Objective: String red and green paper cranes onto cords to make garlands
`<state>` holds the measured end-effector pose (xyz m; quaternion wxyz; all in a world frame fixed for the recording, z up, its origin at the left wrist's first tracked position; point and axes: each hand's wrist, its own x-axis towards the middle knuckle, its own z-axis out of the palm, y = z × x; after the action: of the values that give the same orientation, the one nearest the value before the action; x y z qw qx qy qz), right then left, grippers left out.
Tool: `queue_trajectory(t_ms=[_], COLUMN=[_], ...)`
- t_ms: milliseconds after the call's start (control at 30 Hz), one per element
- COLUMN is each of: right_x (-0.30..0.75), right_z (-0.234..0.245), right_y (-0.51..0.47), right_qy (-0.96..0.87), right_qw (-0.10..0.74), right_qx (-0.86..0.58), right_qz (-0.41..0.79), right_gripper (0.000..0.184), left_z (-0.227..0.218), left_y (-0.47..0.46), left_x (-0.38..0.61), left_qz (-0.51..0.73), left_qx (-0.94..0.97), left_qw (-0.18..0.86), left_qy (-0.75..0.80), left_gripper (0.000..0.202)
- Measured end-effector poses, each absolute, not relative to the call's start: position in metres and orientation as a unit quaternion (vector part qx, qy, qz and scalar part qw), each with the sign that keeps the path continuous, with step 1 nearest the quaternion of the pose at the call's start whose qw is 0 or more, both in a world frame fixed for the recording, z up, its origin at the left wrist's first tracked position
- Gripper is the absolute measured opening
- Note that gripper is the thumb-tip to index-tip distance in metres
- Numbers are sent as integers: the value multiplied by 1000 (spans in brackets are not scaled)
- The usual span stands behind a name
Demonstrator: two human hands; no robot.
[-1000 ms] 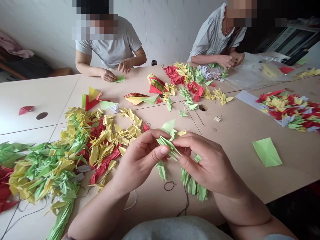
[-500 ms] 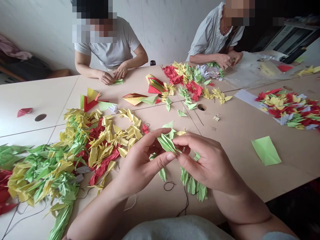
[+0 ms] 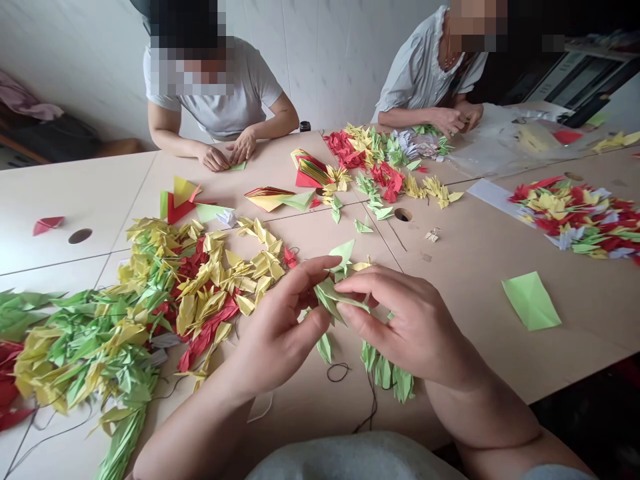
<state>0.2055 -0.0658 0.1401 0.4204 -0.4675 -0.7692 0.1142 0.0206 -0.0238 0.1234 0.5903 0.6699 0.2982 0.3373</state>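
Nearest: grey clothing (image 3: 380, 460) at the bottom edge. Black cord (image 3: 371, 408) on the table (image 3: 470, 293), green folded pieces (image 3: 384, 371) beside it, just below the right hand. Folded green paper (image 3: 326, 293) is held up between both hands, above the table. Right hand (image 3: 413, 327): grip clamped on the paper, thumb below, index finger on top. Left hand (image 3: 280, 330): index and thumb spread around the paper's left side; other fingers hidden, can't tell if its grip is closed on it.

Left: big heap of yellow, green and red folded pieces (image 3: 95, 340). Right: flat creased green sheet (image 3: 531, 301), lying alone. Farther: binder clip (image 3: 433, 235), table hole (image 3: 403, 215), mixed-colour pile (image 3: 580, 217) at right, fanned paper stack (image 3: 310, 170) mid-table.

Far side: person in a pale tee (image 3: 225, 107), both hands at a small green paper (image 3: 239, 166). Person in a ruffled top (image 3: 415, 73) to the right, hands close together beside clear plastic (image 3: 500, 147). Pale wall (image 3: 325, 67) behind.
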Motion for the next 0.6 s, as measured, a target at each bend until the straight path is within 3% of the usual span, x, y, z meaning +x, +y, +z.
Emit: queue_trajectory(t_ms=[200,433,600], right_x=[206,215,217], right_z=[141,145,146], right_y=[-64,-59,-58], right_qy=[-726,-657,-623], right_qw=[440,428,402], right_qx=[-498,-493,-509], right_qz=[177,376,437], right_gripper=[14,15,24], left_z=[125,128,134], left_y=[-25,-22,-20], left_x=[23,24,24], left_qz=[335,417,393], left_qx=[670,636,591], left_qw=[589,578,645], left_qy=[303,297,281], left_gripper=[40,17,11])
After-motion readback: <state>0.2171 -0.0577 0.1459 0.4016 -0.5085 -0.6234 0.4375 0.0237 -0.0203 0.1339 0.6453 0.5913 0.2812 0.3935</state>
